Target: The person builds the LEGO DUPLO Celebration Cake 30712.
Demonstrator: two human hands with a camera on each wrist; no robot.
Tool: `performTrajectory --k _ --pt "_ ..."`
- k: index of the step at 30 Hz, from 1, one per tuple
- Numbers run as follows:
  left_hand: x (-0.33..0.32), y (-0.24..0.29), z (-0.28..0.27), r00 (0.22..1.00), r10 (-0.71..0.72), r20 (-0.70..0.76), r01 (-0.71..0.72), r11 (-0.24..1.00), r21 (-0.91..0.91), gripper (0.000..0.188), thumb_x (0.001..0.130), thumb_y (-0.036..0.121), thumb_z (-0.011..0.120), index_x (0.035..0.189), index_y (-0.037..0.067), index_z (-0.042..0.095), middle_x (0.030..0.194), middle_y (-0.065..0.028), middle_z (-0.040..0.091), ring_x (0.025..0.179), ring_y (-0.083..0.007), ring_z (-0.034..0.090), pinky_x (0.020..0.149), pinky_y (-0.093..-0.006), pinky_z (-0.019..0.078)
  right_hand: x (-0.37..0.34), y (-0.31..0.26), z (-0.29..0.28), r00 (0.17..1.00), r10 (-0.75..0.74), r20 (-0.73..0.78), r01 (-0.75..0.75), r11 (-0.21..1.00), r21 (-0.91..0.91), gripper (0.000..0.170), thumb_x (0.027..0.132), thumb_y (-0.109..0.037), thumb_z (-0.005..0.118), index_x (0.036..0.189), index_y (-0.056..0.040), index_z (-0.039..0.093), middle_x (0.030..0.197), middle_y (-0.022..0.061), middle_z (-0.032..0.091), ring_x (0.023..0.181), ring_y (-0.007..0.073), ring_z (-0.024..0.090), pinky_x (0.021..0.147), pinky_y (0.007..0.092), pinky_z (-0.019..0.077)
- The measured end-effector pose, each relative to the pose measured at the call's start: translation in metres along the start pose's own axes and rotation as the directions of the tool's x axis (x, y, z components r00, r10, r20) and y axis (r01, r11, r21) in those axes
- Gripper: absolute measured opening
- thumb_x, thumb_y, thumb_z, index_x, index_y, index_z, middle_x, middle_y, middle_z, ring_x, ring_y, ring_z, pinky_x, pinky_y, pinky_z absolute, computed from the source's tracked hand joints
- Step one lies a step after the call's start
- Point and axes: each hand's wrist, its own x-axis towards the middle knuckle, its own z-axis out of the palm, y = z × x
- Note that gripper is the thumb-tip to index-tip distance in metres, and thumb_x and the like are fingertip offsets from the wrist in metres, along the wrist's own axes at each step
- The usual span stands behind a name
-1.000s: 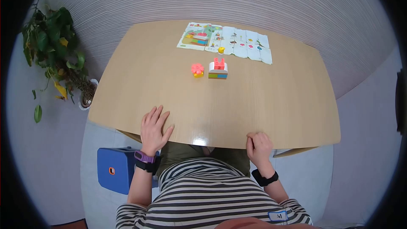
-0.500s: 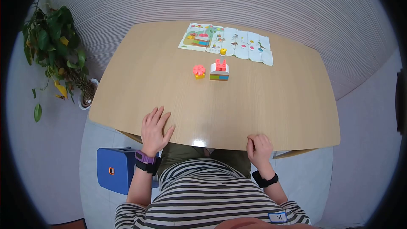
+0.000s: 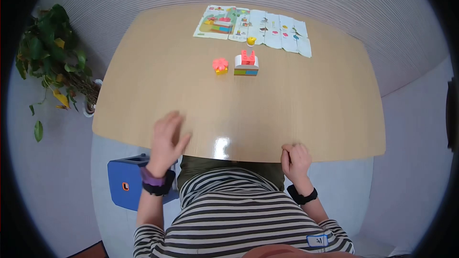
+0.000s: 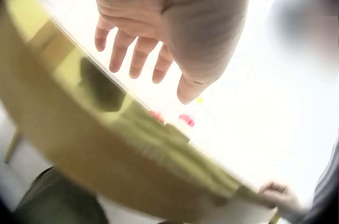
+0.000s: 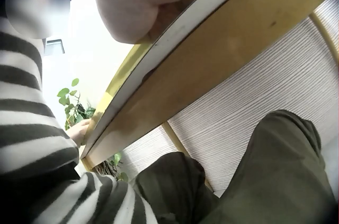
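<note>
Blurred by motion, the left hand is over the table's front left part, with fingers spread and nothing held. The left wrist view shows its palm side and straight fingers above the tabletop. At the front edge, right of centre, the right hand rests with loosely curled fingers; the right wrist view shows only part of that hand. Both hands are well short of the block stack, which has a pink block above white, green and blue ones. Left of it sits a pink flower piece on yellow.
Beyond the stack is a small yellow piece, beside an unfolded printed sheet at the back of the table. A blue stool stands at lower left, and a potted plant by the wall.
The left hand has risen off the tabletop and shifted slightly left. The head view has tilted, so the table and blocks appear higher. The right hand stays at the edge.
</note>
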Motion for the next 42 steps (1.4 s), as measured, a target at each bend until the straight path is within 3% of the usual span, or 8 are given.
performTrajectory --k 3,5,6,8,11,25,35,42 --pt "0.035 0.026 -0.063 0.989 0.042 -0.141 -0.071 0.976 -0.205 0.057 0.079 0.018 0.067 0.130 0.001 0.047 0.131 -0.0187 0.049 0.125 -0.0331 0.042 0.104 -0.0457 0.0325 0.001 -0.001 -0.001 1.000 0.004 0.017 -0.004 1.000 -0.002 0.015 0.069 0.002 0.063 0.080 -0.0073 0.061 0.061 0.0061 0.045 0.055 0.0238 0.046 0.050 0.0348 0.0354" --pt "0.062 0.049 -0.108 0.913 0.151 -0.378 -0.239 0.951 -0.196 0.074 0.085 0.049 0.055 0.134 -0.004 0.040 0.136 -0.0215 0.045 0.128 -0.0352 0.041 0.108 -0.0459 0.0272 0.004 0.000 -0.002 1.000 -0.005 0.016 0.005 1.000 0.000 0.014 0.069 0.003 0.063 0.079 -0.0071 0.061 0.061 0.0060 0.045 0.054 0.0236 0.046 0.049 0.0346 0.0352" --pt "0.074 0.058 -0.124 0.822 0.236 -0.519 -0.385 0.901 -0.200 0.083 0.083 0.058 0.055 0.136 -0.002 0.039 0.137 -0.0226 0.043 0.129 -0.0370 0.039 0.110 -0.0477 0.0230 0.005 -0.001 -0.002 1.000 -0.008 0.013 0.008 1.000 0.004 0.014 0.069 0.003 0.063 0.079 -0.0070 0.061 0.061 0.0059 0.045 0.054 0.0236 0.046 0.049 0.0345 0.0351" --pt "0.114 0.077 -0.189 0.503 0.711 -0.492 -0.864 0.428 -0.265 0.086 0.082 0.059 0.055 0.140 -0.001 0.032 0.140 -0.0215 0.040 0.132 -0.0337 0.035 0.112 -0.0454 0.0202 0.004 -0.002 -0.002 1.000 -0.008 0.018 0.008 1.000 0.002 0.014 0.069 0.003 0.062 0.079 -0.0068 0.061 0.061 0.0058 0.045 0.054 0.0235 0.046 0.049 0.0343 0.0349" --pt "0.132 0.109 -0.199 0.345 0.894 -0.286 -0.921 0.264 -0.285 0.085 0.081 0.057 0.056 0.140 -0.001 0.032 0.139 -0.0213 0.040 0.132 -0.0334 0.036 0.111 -0.0451 0.0208 0.005 0.000 -0.002 1.000 -0.009 0.015 0.009 1.000 -0.010 0.014 0.069 0.003 0.062 0.079 -0.0066 0.061 0.060 0.0057 0.045 0.053 0.0233 0.046 0.049 0.0342 0.0348" --pt "0.187 0.124 -0.168 0.470 0.866 -0.173 -0.878 0.438 -0.191 0.080 0.080 0.048 0.060 0.137 -0.002 0.034 0.137 -0.0207 0.042 0.129 -0.0323 0.039 0.109 -0.0437 0.0240 0.002 0.001 -0.001 1.000 -0.011 0.024 0.011 1.000 -0.005 0.015 0.069 0.002 0.063 0.080 -0.0077 0.062 0.061 0.0050 0.047 0.055 0.0224 0.047 0.049 0.0336 0.0350" --pt "0.125 0.118 -0.162 0.376 0.908 -0.184 -0.910 0.324 -0.259 0.077 0.078 0.041 0.063 0.136 -0.002 0.036 0.135 -0.0202 0.044 0.126 -0.0315 0.041 0.107 -0.0426 0.0262 0.001 0.002 -0.001 1.000 -0.015 0.023 0.015 1.000 -0.003 0.014 0.069 0.001 0.063 0.080 -0.0073 0.062 0.061 0.0053 0.045 0.054 0.0226 0.046 0.049 0.0337 0.0346" --pt "0.136 0.117 -0.163 0.409 0.893 -0.189 -0.904 0.369 -0.217 0.075 0.077 0.037 0.065 0.135 -0.003 0.036 0.134 -0.0198 0.045 0.125 -0.0309 0.043 0.106 -0.0419 0.0277 0.002 0.001 -0.001 1.000 -0.011 0.024 0.010 1.000 0.009 0.015 0.070 0.003 0.062 0.081 -0.0070 0.061 0.061 0.0060 0.045 0.054 0.0232 0.045 0.049 0.0342 0.0339"
